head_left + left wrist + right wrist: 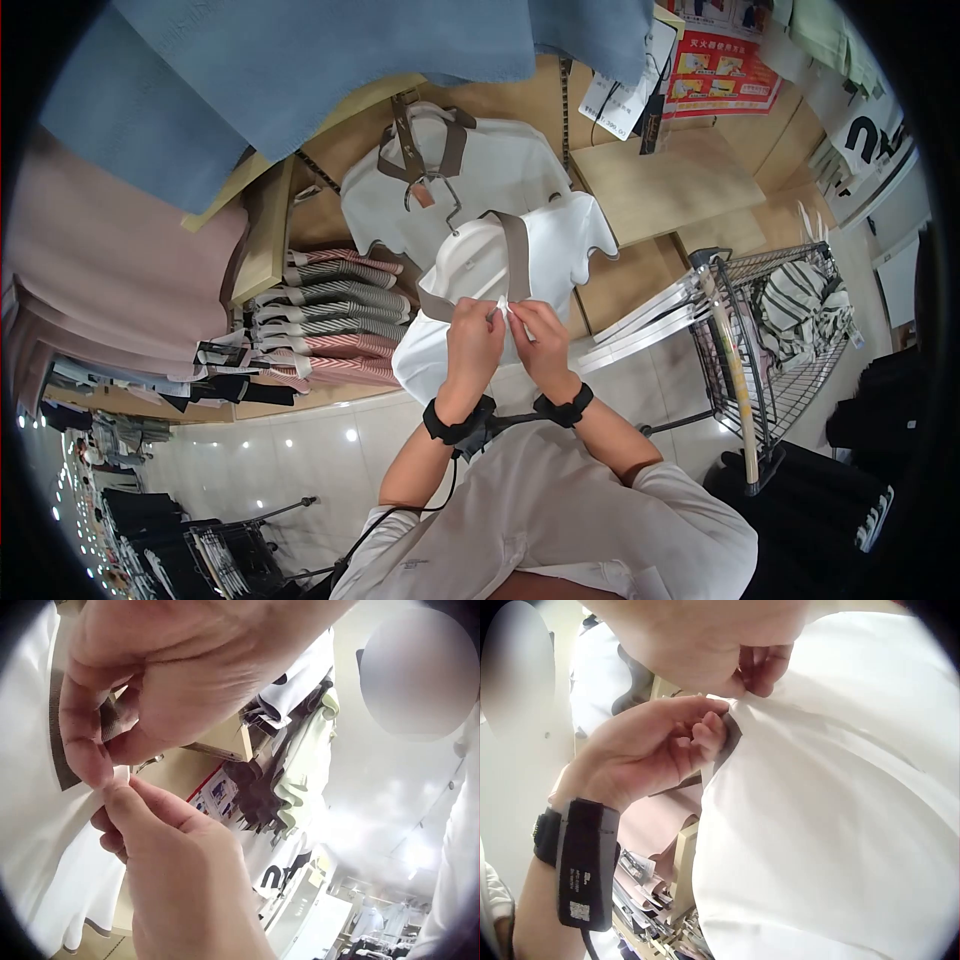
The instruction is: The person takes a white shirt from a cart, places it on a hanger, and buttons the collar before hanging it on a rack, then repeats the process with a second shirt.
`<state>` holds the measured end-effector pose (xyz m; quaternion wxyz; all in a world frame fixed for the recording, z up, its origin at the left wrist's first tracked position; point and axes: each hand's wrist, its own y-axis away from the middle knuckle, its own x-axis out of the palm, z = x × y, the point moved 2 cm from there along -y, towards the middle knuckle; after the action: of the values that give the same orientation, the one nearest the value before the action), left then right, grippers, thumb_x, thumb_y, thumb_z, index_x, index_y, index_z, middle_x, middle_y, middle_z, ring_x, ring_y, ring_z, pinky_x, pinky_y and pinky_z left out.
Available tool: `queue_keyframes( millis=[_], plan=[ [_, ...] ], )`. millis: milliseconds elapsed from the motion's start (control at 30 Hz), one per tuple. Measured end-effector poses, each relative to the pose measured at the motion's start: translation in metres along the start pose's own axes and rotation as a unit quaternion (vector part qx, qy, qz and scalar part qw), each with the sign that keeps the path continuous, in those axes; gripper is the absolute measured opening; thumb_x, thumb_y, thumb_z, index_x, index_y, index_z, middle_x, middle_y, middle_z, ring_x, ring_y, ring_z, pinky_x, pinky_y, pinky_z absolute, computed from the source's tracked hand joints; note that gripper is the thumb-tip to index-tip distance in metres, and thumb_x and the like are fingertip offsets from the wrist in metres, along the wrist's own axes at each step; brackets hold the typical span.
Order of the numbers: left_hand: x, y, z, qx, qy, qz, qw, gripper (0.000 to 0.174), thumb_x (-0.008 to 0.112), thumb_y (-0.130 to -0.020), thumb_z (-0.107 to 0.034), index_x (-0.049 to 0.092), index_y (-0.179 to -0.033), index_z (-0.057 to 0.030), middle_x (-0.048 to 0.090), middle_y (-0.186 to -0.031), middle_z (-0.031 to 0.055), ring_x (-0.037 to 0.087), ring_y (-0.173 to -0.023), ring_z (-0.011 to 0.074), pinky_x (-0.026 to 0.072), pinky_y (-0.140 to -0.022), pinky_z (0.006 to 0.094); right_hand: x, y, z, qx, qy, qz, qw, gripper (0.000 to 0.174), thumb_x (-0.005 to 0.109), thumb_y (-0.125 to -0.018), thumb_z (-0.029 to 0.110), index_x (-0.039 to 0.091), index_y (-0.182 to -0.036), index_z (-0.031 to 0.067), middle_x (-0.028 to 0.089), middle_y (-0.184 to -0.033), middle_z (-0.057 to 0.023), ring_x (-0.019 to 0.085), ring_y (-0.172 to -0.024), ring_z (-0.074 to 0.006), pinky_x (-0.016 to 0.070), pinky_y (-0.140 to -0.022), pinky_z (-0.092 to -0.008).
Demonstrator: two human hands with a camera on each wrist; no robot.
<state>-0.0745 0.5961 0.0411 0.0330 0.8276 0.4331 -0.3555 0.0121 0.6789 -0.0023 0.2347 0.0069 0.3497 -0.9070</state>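
Observation:
A white polo shirt with a grey-brown collar is in front of the person, a metal hanger hook rising from its neck. At the front opening below the collar, the left hand pinches the fabric between thumb and fingers. Right beside it the right hand pinches the same edge, fingertips almost meeting. Seen from the right wrist, the white cloth draws into folds toward the fingers. Whatever small part lies between the fingertips is hidden.
Behind hangs another white shirt with a brown collar. Folded striped shirts are stacked on the left, near pink garments. Blue garments hang overhead. A wire cart holding striped clothing stands right, by a wooden shelf.

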Motion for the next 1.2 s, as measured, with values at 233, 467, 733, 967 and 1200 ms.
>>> queue_keyframes(
  millis=[233, 467, 733, 967, 1200],
  plan=[
    [-0.002, -0.001, -0.008, 0.048, -0.064, 0.008, 0.997, 0.01, 0.062, -0.086, -0.006, 0.065, -0.089, 0.0033, 0.059, -0.089, 0.0197, 0.062, -0.069, 0.0373, 0.0515, -0.062, 0.0416, -0.005, -0.006, 0.005, -0.045, 0.027, 0.024, 0.998, 0.023, 0.069, -0.076, -0.007, 0.067, -0.099, -0.0028, 0.063, -0.092, -0.0125, 0.062, -0.082, -0.0292, 0.0511, -0.07, -0.0354],
    [0.004, 0.0, -0.011, 0.065, -0.108, -0.014, 0.992, 0.009, 0.063, -0.082, -0.004, 0.064, -0.088, 0.003, 0.059, -0.085, 0.0167, 0.061, -0.068, 0.0357, 0.0499, -0.059, 0.0423, -0.001, -0.005, 0.008, -0.059, 0.057, 0.044, 0.996, 0.025, 0.068, -0.075, -0.006, 0.066, -0.1, -0.0033, 0.063, -0.093, -0.0127, 0.061, -0.083, -0.0299, 0.0514, -0.071, -0.0368],
    [0.005, 0.003, -0.004, 0.071, -0.094, -0.001, 0.993, 0.01, 0.062, -0.083, -0.007, 0.062, -0.08, 0.0027, 0.056, -0.087, 0.0156, 0.061, -0.068, 0.0366, 0.0511, -0.059, 0.0439, -0.002, -0.002, 0.004, -0.05, 0.068, 0.069, 0.994, 0.025, 0.067, -0.075, -0.007, 0.066, -0.099, -0.0037, 0.063, -0.093, -0.0129, 0.061, -0.082, -0.0309, 0.0507, -0.072, -0.0378],
    [-0.007, -0.004, 0.004, 0.076, -0.074, -0.037, 0.994, 0.019, 0.075, -0.078, -0.015, 0.066, -0.078, 0.0023, 0.06, -0.08, 0.0109, 0.06, -0.063, 0.0288, 0.0488, -0.057, 0.0357, 0.0, 0.004, 0.008, -0.053, 0.045, 0.108, 0.992, 0.031, 0.064, -0.076, -0.01, 0.063, -0.106, -0.0038, 0.062, -0.097, -0.0151, 0.06, -0.088, -0.0332, 0.0499, -0.074, -0.0393],
    [-0.011, -0.006, 0.029, 0.084, -0.095, -0.035, 0.991, 0.016, 0.076, -0.075, -0.013, 0.066, -0.076, -0.0005, 0.058, -0.079, 0.01, 0.061, -0.067, 0.0306, 0.0478, -0.058, 0.0383, -0.014, -0.005, -0.009, -0.036, 0.04, 0.074, 0.996, 0.027, 0.06, -0.083, -0.01, 0.064, -0.109, -0.0019, 0.063, -0.102, -0.0164, 0.063, -0.085, -0.0303, 0.0504, -0.075, -0.0347]
  ],
)
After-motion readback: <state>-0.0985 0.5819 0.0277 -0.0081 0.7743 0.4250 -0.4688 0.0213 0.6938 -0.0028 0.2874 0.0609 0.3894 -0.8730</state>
